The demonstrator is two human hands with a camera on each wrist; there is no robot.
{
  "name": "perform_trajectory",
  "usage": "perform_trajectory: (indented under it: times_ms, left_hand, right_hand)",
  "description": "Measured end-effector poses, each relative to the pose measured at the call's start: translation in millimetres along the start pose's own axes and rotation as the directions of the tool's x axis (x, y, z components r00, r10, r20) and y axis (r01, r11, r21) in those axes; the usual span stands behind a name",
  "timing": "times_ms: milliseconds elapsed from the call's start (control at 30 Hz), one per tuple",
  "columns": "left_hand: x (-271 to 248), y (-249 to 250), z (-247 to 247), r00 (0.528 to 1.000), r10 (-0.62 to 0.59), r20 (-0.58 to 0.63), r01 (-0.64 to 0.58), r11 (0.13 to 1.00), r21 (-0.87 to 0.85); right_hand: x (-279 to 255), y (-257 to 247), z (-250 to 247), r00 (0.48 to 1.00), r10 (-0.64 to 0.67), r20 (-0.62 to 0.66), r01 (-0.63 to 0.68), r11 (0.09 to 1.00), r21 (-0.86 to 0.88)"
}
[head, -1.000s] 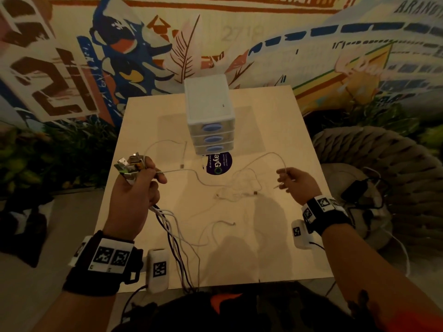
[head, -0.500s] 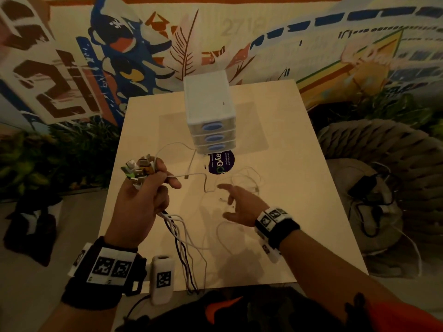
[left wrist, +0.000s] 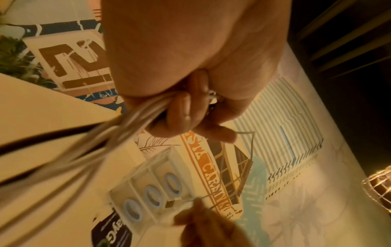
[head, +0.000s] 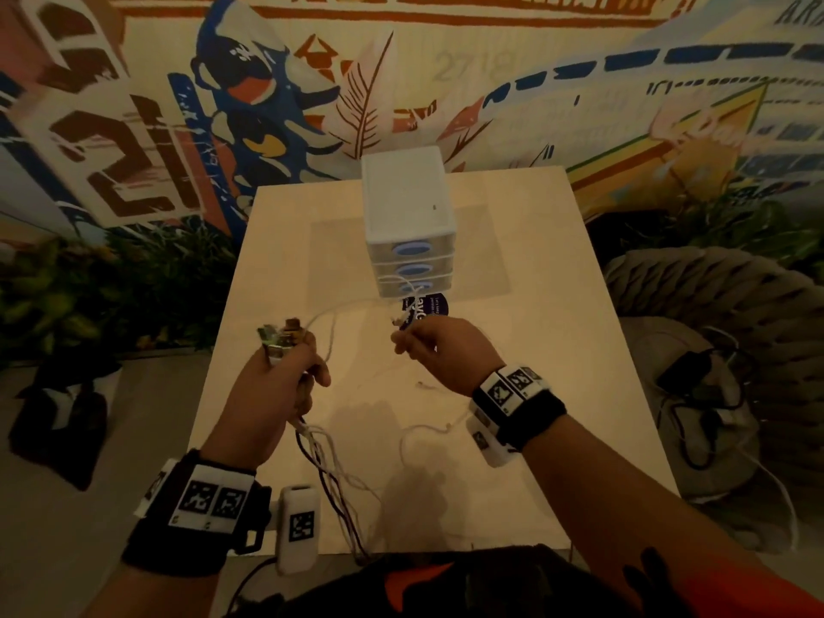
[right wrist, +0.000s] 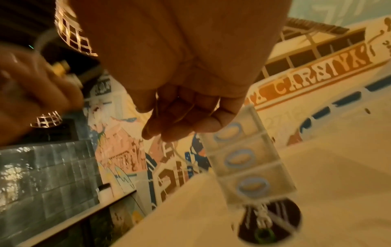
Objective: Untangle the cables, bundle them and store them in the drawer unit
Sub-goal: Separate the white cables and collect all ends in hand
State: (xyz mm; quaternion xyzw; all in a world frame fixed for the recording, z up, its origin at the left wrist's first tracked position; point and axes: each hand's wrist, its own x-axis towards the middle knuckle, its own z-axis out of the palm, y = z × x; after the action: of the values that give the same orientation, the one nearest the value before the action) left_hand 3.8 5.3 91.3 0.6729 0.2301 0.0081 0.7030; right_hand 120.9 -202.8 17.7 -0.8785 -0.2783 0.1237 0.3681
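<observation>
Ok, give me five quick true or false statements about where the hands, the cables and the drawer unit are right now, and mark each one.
1. The left hand grips a bunch of cables with the plugs sticking up above the fist. True.
2. The top drawer of the drawer unit is pulled out. False: all three drawers are pushed in.
3. The right hand pinches a thin white cable in front of the drawer unit. True.
4. The drawer unit lies on its side. False: it stands upright on the table.
5. The bunch in the left grip hangs off the table's near edge. True.
</observation>
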Motion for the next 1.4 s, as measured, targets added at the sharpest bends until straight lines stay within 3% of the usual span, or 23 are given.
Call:
perform_trajectory:
  times_ms: [133, 200, 267, 433, 500, 633, 800, 933, 1100, 1267, 1400]
  left_hand:
    - [9, -23, 20, 0.999, -0.045, -0.01, 0.046, 0.982, 0.185]
    - [12, -28, 34, 0.999, 0.034, 0.031, -0.042, 0.961, 0.274]
    - [12, -25, 48, 0.982, 0.107, 0.156, -0.152, 0.936, 0.318]
    - [24, -16, 59, 0.922, 0.254, 0.292, -0.335, 0.901, 0.277]
    - [24, -10, 61, 0.927, 0.26, 0.271, -0.322, 0.922, 0.217]
    - [26, -9, 69, 0.972, 0.215, 0.097, -0.226, 0.965, 0.131]
    - [11, 6, 71, 0.956, 0.27, 0.116, -0.281, 0.955, 0.092]
    - [4, 7, 63, 0.951, 0.286, 0.114, -0.293, 0.955, 0.048]
    - [-3, 9, 52, 0.949, 0.286, 0.129, -0.291, 0.957, 0.019]
    - [-6, 8, 45, 0.94, 0.316, 0.13, -0.319, 0.948, 0.004]
    - [-10, 10, 40, 0.931, 0.351, 0.096, -0.349, 0.936, -0.041]
  right_hand:
    - [3, -26, -21, 0.982, -0.18, -0.058, 0.179, 0.984, -0.021]
    - [1, -36, -29, 0.961, -0.257, -0.105, 0.255, 0.966, -0.031]
    - [-4, -44, -36, 0.94, -0.314, -0.13, 0.314, 0.949, -0.021]
    - [-20, -64, -48, 0.934, -0.346, -0.093, 0.345, 0.938, -0.02]
    - [-26, -63, -53, 0.95, -0.297, -0.094, 0.304, 0.951, 0.061]
    - [-37, -41, -48, 0.981, -0.117, -0.157, 0.157, 0.949, 0.275]
    - [-41, -18, -15, 1.0, 0.02, -0.018, -0.014, 0.962, 0.271]
    - [-35, -12, 3, 0.992, 0.103, -0.074, -0.075, 0.946, 0.315]
    - [-26, -5, 7, 0.968, 0.125, -0.219, -0.054, 0.951, 0.305]
    - [-14, -5, 15, 0.995, 0.077, -0.066, -0.061, 0.974, 0.219]
    - [-4, 2, 7, 0.989, 0.109, -0.102, -0.092, 0.983, 0.158]
